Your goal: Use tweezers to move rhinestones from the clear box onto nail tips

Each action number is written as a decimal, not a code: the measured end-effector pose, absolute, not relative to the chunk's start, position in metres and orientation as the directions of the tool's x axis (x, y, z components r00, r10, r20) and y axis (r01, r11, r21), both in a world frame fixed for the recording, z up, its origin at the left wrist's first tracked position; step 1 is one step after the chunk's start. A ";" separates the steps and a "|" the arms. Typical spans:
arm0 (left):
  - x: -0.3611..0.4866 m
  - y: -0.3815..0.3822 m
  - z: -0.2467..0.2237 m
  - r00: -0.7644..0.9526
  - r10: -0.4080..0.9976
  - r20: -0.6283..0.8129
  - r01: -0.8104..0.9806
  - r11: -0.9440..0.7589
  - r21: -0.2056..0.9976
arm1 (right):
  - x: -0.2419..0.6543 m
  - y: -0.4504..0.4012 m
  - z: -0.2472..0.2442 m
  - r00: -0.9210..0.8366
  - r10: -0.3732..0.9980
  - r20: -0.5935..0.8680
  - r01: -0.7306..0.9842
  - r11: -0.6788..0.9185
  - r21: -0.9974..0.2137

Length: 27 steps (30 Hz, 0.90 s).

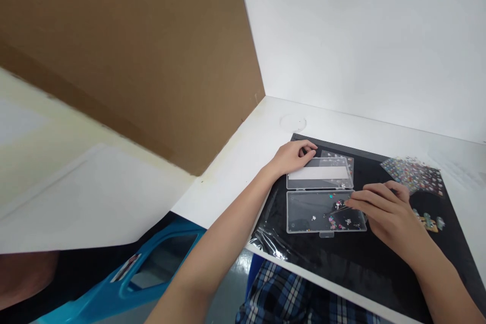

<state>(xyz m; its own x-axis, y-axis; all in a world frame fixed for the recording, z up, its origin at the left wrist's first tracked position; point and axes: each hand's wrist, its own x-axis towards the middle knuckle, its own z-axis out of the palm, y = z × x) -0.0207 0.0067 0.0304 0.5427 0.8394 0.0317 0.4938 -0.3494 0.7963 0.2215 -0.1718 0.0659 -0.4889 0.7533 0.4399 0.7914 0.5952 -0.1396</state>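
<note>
On the black mat (322, 263), the open clear case (304, 212) holds small coloured gems (332, 223); the right hand (395, 215) grasps thin tweezers (337, 210) above them. Beyond, the left hand (294, 156), fingers curled, rests at the lid's (318, 184) far corner; whether it grips cannot be told. Farther lies a gem-covered sheet (412, 174).

Bare hands (393, 215), bare forearms (235, 228) behind the fingers (374, 206); below them, plaid cloth (284, 291) in blue, black and white, thin pale lines crossing.
</note>
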 end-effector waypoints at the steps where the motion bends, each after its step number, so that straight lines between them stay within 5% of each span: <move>1: -0.021 0.007 0.030 0.544 0.839 0.033 0.492 -0.351 0.797 | 0.222 -0.172 0.066 -0.486 0.755 0.441 0.792 0.594 -0.143; 27: -0.021 0.007 0.028 0.542 0.839 0.040 0.486 -0.352 0.800 | 0.225 -0.173 0.067 -0.518 0.742 0.426 0.787 0.608 -0.102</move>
<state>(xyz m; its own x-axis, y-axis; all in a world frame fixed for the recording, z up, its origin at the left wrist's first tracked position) -0.0205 0.0071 0.0279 0.5424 0.8391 0.0397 0.4855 -0.3517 0.8004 0.2248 -0.1730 0.0665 -0.5176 0.7423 0.4256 0.7875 0.6078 -0.1023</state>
